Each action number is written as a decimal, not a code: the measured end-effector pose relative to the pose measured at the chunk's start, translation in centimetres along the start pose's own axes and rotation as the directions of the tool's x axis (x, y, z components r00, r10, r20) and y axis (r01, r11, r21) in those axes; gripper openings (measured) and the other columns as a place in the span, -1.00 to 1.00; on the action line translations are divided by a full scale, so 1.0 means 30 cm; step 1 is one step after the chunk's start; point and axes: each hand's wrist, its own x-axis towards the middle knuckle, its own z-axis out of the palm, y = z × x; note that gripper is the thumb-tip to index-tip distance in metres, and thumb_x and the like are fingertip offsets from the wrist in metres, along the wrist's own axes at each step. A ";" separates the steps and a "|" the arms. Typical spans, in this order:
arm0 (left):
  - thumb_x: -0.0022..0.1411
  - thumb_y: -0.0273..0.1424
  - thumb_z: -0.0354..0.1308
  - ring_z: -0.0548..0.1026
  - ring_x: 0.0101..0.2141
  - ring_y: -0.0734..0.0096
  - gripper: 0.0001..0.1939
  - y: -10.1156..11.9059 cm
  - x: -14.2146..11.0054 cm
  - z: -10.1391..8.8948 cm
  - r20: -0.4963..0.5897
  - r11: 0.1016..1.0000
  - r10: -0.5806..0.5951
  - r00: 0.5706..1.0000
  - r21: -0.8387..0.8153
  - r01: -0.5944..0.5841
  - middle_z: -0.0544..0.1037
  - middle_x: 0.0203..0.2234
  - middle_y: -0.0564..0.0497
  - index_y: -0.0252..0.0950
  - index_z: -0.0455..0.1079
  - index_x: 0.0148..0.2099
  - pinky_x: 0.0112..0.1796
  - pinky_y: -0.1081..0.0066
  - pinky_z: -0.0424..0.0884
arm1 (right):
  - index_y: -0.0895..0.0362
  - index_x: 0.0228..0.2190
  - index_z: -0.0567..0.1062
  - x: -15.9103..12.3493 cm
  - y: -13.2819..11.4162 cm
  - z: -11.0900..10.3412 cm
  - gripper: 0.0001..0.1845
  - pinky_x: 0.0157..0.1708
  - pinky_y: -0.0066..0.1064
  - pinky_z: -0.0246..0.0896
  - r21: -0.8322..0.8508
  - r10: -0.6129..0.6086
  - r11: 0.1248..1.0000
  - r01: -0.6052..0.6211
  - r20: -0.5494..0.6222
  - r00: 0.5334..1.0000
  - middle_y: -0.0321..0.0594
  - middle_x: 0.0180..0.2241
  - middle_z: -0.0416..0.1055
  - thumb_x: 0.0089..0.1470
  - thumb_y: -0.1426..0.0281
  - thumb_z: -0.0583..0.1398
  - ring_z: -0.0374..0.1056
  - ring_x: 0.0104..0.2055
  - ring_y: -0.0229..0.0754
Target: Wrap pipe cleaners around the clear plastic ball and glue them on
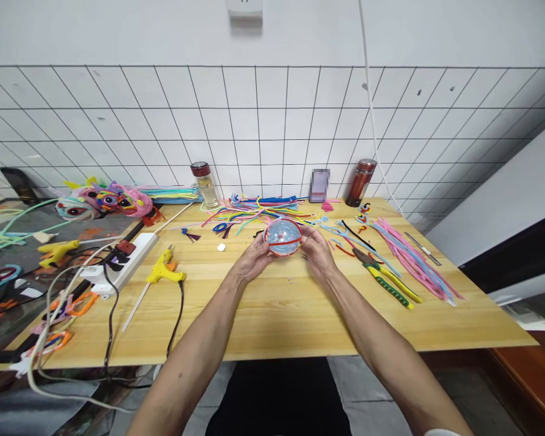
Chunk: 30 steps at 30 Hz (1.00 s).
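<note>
- We hold the ball (283, 235), clear with red bands, between both hands above the middle of the wooden table (272, 327).
- Left hand (255, 259): we see its fingers clamped on the left side of the ball. Some fingertips are hidden behind it.
- Right hand (317, 249): we see its fingers clamped on the right side of the ball, the thumb toward us. The rest are partly hidden.
- Beyond the ball, we find a loose pile of coloured pipe cleaners (258, 211).
- Along the wall, we note, from left to right, a glass bottle (206, 186) with a dark lid, an upright phone (319, 184) and a red flask (361, 183).
- To the right of our right hand lie the pliers (371, 264), handles apart, then a pink and pale blue bundle (402, 251) and a thin knife (423, 249).
- To the left of our left hand lies a yellow glue gun (167, 270). Next to it we locate a white power strip (140, 254) with dark plugs inserted.
- Farther left, we identify a second glue gun (58, 251) and, behind it, colourful craft figures (104, 203).
</note>
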 end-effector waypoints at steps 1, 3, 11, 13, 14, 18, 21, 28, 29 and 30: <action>0.11 -0.23 0.55 0.55 -0.06 0.29 -0.30 0.001 -0.001 0.005 0.002 1.000 0.003 1.000 0.004 -0.003 0.55 0.14 -0.12 -0.17 0.45 0.26 0.03 0.22 0.52 | -0.02 -0.21 0.63 0.000 0.002 0.001 -0.63 -0.14 -0.31 0.39 -0.005 -0.004 1.000 0.004 0.000 1.000 -0.26 -0.14 0.63 -0.16 0.30 0.43 0.47 -0.14 -0.13; 0.12 -0.23 0.54 0.55 -0.04 0.28 -0.27 0.003 -0.004 0.016 0.004 1.000 0.006 1.000 0.012 -0.006 0.52 0.19 -0.12 -0.14 0.43 0.30 0.03 0.21 0.53 | -0.01 -0.20 0.62 -0.001 0.006 0.001 -0.64 -0.13 -0.30 0.40 -0.024 -0.009 1.000 0.009 -0.002 1.000 -0.26 -0.13 0.63 -0.14 0.29 0.41 0.47 -0.13 -0.13; 0.10 -0.26 0.55 0.56 -0.01 0.26 -0.29 0.006 -0.008 0.026 0.001 1.000 0.001 1.000 0.013 -0.001 0.48 0.26 -0.11 -0.12 0.46 0.27 0.03 0.23 0.55 | -0.01 -0.29 0.52 0.002 0.012 -0.006 -0.72 -0.07 -0.27 0.39 -0.139 -0.123 0.984 0.115 -0.054 0.991 -0.26 -0.13 0.58 -0.13 0.29 0.38 0.46 -0.10 -0.13; 0.10 -0.26 0.55 0.56 -0.01 0.27 -0.29 0.003 -0.008 0.023 -0.006 1.000 -0.004 1.000 0.012 0.004 0.50 0.24 -0.11 -0.13 0.45 0.28 0.03 0.25 0.54 | 0.01 -0.36 0.49 0.001 0.012 -0.007 -0.78 -0.06 -0.28 0.37 -0.169 -0.145 0.976 0.134 -0.057 0.988 -0.25 -0.12 0.56 -0.11 0.28 0.36 0.45 -0.09 -0.13; 0.10 -0.25 0.55 0.56 -0.01 0.26 -0.27 0.002 -0.007 0.023 -0.011 1.000 -0.007 1.000 0.011 0.007 0.50 0.23 -0.12 -0.13 0.44 0.29 0.03 0.25 0.53 | 0.02 -0.38 0.48 0.000 0.011 -0.008 -0.80 -0.07 -0.29 0.37 -0.186 -0.152 0.973 0.140 -0.057 0.987 -0.25 -0.13 0.56 -0.10 0.28 0.35 0.44 -0.11 -0.13; 0.10 -0.25 0.55 0.55 0.05 0.21 -0.25 -0.002 -0.007 0.029 -0.015 1.000 0.000 1.000 0.010 0.000 0.49 0.25 -0.13 -0.14 0.42 0.30 0.07 0.24 0.51 | 0.03 -0.39 0.51 -0.009 0.003 -0.006 -0.86 -0.13 -0.29 0.34 -0.263 -0.189 0.950 0.168 -0.057 0.980 -0.26 -0.22 0.54 -0.05 0.28 0.31 0.40 -0.19 -0.13; 0.12 -0.27 0.54 0.55 0.06 0.21 -0.29 -0.004 -0.007 0.036 -0.013 1.000 0.007 1.000 0.003 -0.007 0.49 0.25 -0.12 -0.14 0.43 0.28 0.08 0.23 0.51 | 0.03 -0.38 0.53 -0.022 -0.007 0.000 -0.87 -0.11 -0.27 0.32 -0.316 -0.245 0.924 0.214 -0.061 0.968 -0.24 -0.23 0.53 -0.02 0.28 0.30 0.40 -0.15 -0.10; 0.12 -0.27 0.54 0.57 -0.04 0.30 -0.28 -0.016 -0.002 0.030 -0.025 1.000 0.015 1.000 -0.007 -0.015 0.53 0.19 -0.11 -0.14 0.42 0.30 0.03 0.27 0.53 | 0.01 -0.33 0.57 -0.056 -0.023 0.014 -0.90 -0.23 -0.27 0.37 -0.598 -0.498 0.698 0.395 -0.009 0.867 -0.15 -0.19 0.52 0.15 0.29 0.24 0.41 -0.07 -0.03; 0.12 -0.26 0.54 0.57 -0.04 0.30 -0.26 -0.018 -0.001 0.028 -0.029 1.000 0.019 0.999 -0.004 -0.019 0.52 0.20 -0.11 -0.13 0.41 0.31 0.03 0.27 0.53 | 0.00 -0.33 0.58 -0.058 -0.025 0.016 -0.90 -0.24 -0.26 0.38 -0.612 -0.518 0.676 0.411 0.002 0.856 -0.15 -0.19 0.53 0.16 0.30 0.23 0.41 -0.07 -0.03; 0.12 -0.25 0.54 0.57 -0.03 0.30 -0.25 -0.019 0.001 0.026 -0.031 1.000 0.025 0.999 -0.002 -0.025 0.52 0.20 -0.11 -0.12 0.40 0.31 0.03 0.26 0.53 | -0.01 -0.33 0.59 -0.061 -0.026 0.018 -0.89 -0.24 -0.25 0.39 -0.621 -0.529 0.660 0.422 0.014 0.848 -0.14 -0.19 0.53 0.17 0.30 0.23 0.42 -0.08 -0.03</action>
